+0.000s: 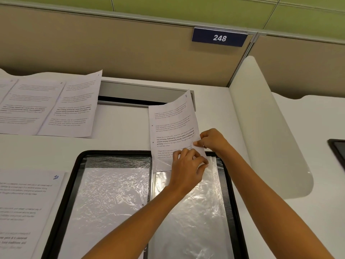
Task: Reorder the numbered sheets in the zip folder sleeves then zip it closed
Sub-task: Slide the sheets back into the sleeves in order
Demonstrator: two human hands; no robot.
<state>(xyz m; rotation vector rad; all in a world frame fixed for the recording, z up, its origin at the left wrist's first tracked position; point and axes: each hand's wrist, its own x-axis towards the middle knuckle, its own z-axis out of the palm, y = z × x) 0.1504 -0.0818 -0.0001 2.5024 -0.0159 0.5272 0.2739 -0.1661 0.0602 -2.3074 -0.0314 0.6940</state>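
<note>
A black zip folder (71, 176) lies open on the white desk with clear plastic sleeves on both sides. The sheet numbered 2 (171, 124) stands slanted above the right sleeve (196, 212), with its lower end tucked into the sleeve's top opening. My left hand (186, 167) pinches the sleeve's top edge over the sheet's bottom. My right hand (211, 140) pinches the sheet's right edge. The left sleeve (112, 193) holds a white sheet. The sheet numbered 10 (26, 206) lies left of the folder. Several more sheets (46, 107) lie overlapped at the far left.
A beige partition with a blue plate reading 248 (219, 37) stands behind the desk. A cable slot (130, 100) runs along the back edge. A white curved divider (265, 128) rises on the right, and a dark screen edge (338, 152) shows beyond it.
</note>
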